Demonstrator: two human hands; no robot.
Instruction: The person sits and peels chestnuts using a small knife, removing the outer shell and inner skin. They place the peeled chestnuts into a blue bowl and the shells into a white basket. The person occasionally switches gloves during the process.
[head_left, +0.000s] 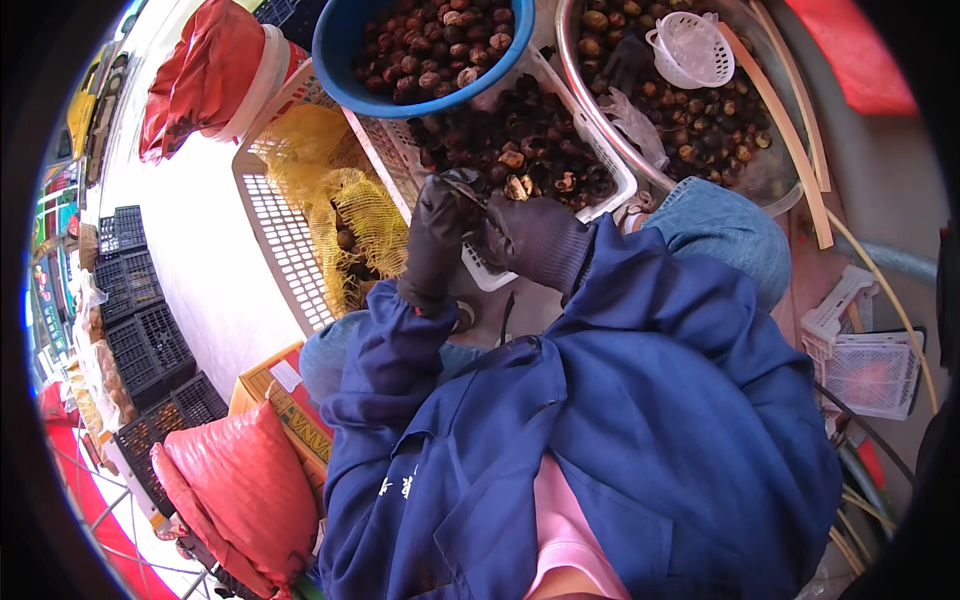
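Note:
Both my hands wear dark gloves and meet over the near end of a white plastic crate (624, 178). My left hand (444, 217) is curled, with something thin, perhaps a blade, running from its fingers toward the other hand. My right hand (536, 236) is bent beside it; what its fingers hold is hidden. Below them, dark husk pieces (525, 142) fill the crate, with a split pale one (518, 187) near my fingers. A blue basin (327, 75) of brown round nuts (429, 56) stands beyond. At the right, a wide metal-rimmed basin (574, 82) holds dark unhusked nuts (694, 131).
A crate (281, 240) with yellow mesh netting (367, 217) stands at the left. A white strainer basket (694, 56) and wooden strips (795, 142) lie on the right basin. Red sacks (244, 480), a cardboard box (289, 405), black crates (131, 281) and white baskets (862, 367) surround me.

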